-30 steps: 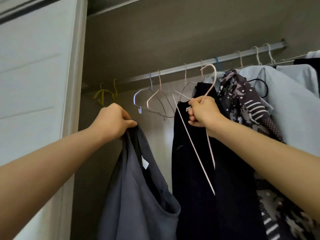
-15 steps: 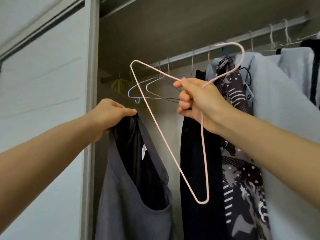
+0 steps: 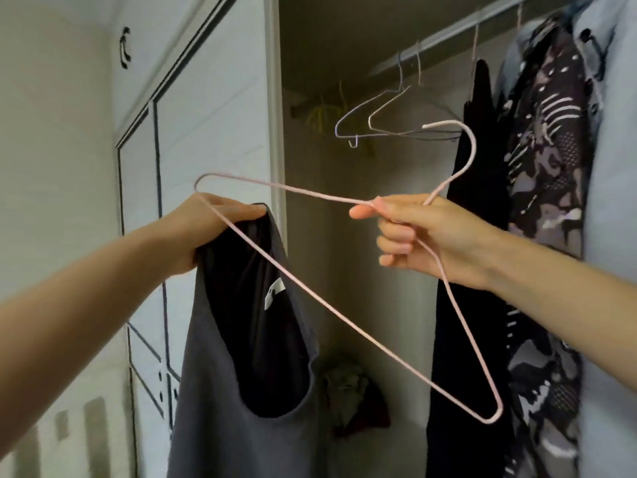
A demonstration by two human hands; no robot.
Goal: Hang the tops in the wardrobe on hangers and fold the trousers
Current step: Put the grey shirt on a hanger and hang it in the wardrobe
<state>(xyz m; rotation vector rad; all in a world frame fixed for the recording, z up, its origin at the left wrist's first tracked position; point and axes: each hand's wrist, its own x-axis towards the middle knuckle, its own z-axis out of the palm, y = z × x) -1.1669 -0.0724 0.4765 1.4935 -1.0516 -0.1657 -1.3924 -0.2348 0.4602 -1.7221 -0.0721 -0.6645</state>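
White panelled doors point(image 3: 213, 115) fill the left of the frame beside the open wardrobe. Nearest the camera, at centre left, the left hand point(image 3: 206, 232) grips the grey top point(image 3: 220, 391) by a bunched shoulder with its fingers curled tight. The garment hangs to the lower edge, its neckline gaping open. At centre right the right hand point(image 3: 431, 239) holds the pink wire hanger point(image 3: 293, 189) at the base of its hook, fingers wrapped round the wire. The hanger is tilted: one end crosses just over the left hand and the other points to the lower right. It is not inside the top yet.

Further back, a black garment point(image 3: 458, 339), a patterned one point(image 3: 548, 150) and a pale blue shirt point(image 3: 613, 236) already hang from the rail point(image 3: 431, 46) at upper right, with bare hangers point(image 3: 379, 112) beside them. Some tops look done. This one needs threading onto the hanger and hanging, and no trousers are in view.
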